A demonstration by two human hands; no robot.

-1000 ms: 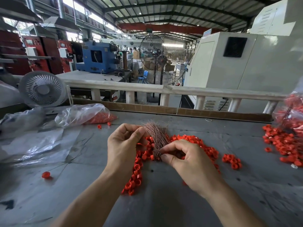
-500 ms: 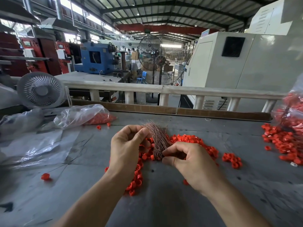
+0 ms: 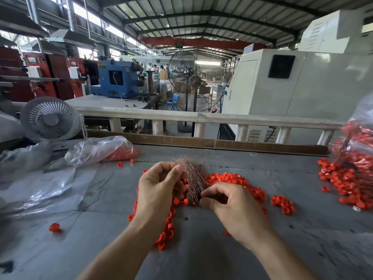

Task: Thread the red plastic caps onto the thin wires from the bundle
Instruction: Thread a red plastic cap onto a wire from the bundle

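A bundle of thin coppery wires (image 3: 194, 176) stands fanned out at the middle of the grey table (image 3: 101, 239). My right hand (image 3: 232, 209) grips the bundle's lower end between thumb and curled fingers. My left hand (image 3: 159, 186) is just left of it, fingers curled, thumb and forefinger pinching at the bundle's upper left edge; what lies between the fingertips is too small to see. Loose red plastic caps (image 3: 234, 178) lie in a heap behind and under both hands. A string of caps (image 3: 167, 229) trails down below my left wrist.
A clear bag holding red caps (image 3: 105, 150) lies at the back left beside crumpled plastic sheet (image 3: 40, 188). More red caps (image 3: 347, 178) and a full bag (image 3: 359, 142) sit at the right edge. One cap (image 3: 54, 227) lies alone front left. A small white fan (image 3: 49, 119) stands back left.
My left hand has shifted right, closer against the wire bundle, and its thumb now meets the strands. My right hand keeps its hold on the bundle's base.
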